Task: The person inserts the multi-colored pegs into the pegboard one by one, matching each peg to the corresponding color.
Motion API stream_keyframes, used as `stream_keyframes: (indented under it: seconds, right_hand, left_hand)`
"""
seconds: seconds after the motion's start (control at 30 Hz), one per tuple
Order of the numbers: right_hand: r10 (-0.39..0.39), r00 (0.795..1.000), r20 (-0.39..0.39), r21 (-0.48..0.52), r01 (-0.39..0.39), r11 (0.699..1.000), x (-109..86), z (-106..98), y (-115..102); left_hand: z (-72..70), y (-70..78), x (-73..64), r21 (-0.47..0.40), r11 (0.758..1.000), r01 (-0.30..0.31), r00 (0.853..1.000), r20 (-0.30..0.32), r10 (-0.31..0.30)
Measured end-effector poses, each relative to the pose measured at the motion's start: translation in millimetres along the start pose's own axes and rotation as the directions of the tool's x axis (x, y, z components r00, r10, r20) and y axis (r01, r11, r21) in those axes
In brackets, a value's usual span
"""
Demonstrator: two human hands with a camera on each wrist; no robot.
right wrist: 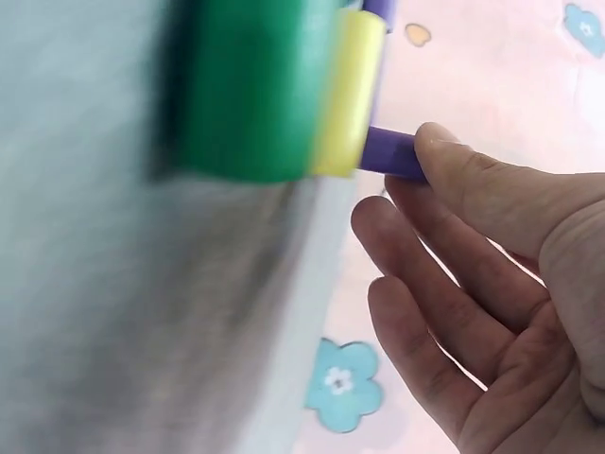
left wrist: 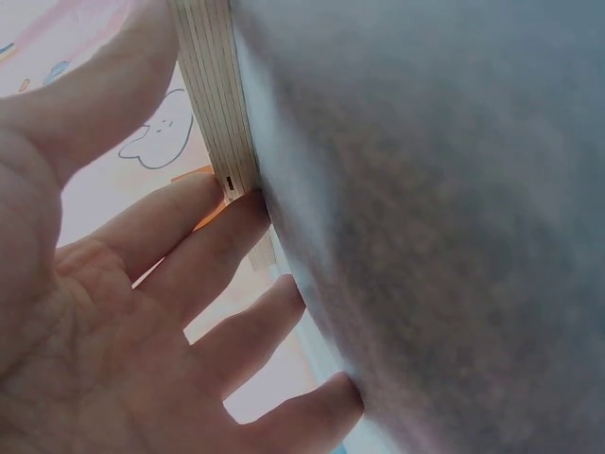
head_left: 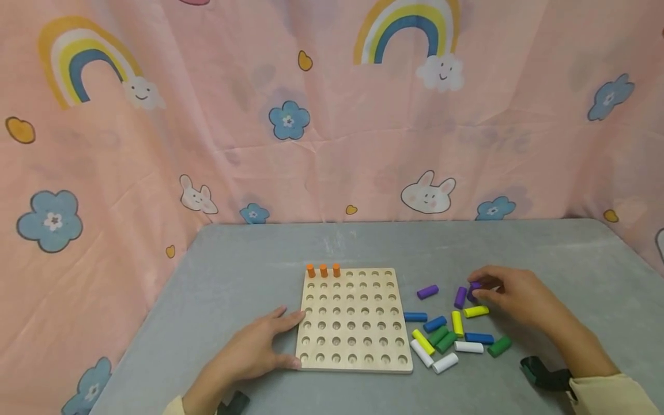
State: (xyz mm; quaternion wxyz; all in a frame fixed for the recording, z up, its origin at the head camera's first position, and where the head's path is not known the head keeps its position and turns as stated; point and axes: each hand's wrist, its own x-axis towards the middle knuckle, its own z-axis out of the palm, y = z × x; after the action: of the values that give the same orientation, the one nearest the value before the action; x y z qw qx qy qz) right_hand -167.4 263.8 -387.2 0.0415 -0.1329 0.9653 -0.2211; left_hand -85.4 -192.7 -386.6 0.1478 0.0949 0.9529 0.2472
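Note:
A pale wooden pegboard (head_left: 354,364) with rows of round holes lies on the table. Three orange pegs (head_left: 324,270) stand upright in its back row, at the left end. Against the board's left edge rests my left hand (head_left: 254,344), thumb and fingers spread; the left wrist view shows its fingertips (left wrist: 248,210) by the layered wooden side. Over to the right of the board, my right hand (head_left: 526,297) pinches a purple peg (right wrist: 390,153) between thumb and forefinger. Beside that peg lie another purple peg (head_left: 460,297) and a yellow peg (head_left: 476,312).
Right of the board lie several loose pegs, among them a blue peg (head_left: 415,317), a green peg (head_left: 500,346), a white peg (head_left: 445,363) and a third purple peg (head_left: 427,292). A pink patterned curtain (head_left: 332,167) hangs behind the grey table (head_left: 249,259).

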Motion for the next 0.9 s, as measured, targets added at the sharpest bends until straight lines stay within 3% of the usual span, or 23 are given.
stream_keyframes:
  seconds: [0.2,0.4,0.9]
  right_hand:
    - [-0.081,0.996,-0.039,-0.016,0.080,0.997,5.0,-7,-19]
    - [-0.110,0.993,-0.039,-0.022,0.109,0.994,16.2,-5,-47]
    - [-0.130,0.991,0.010,0.077,0.129,0.989,40.5,11,-115]
  left_hand:
    - [0.2,1.0,-1.9,-0.014,1.000,0.006,1.000,0.012,-0.006]
    - [0.0,1.4,-1.9,-0.024,1.000,-0.004,1.000,0.020,0.004]
    - [-1.6,2.5,-0.4,-0.018,1.000,-0.013,1.000,0.015,0.013]
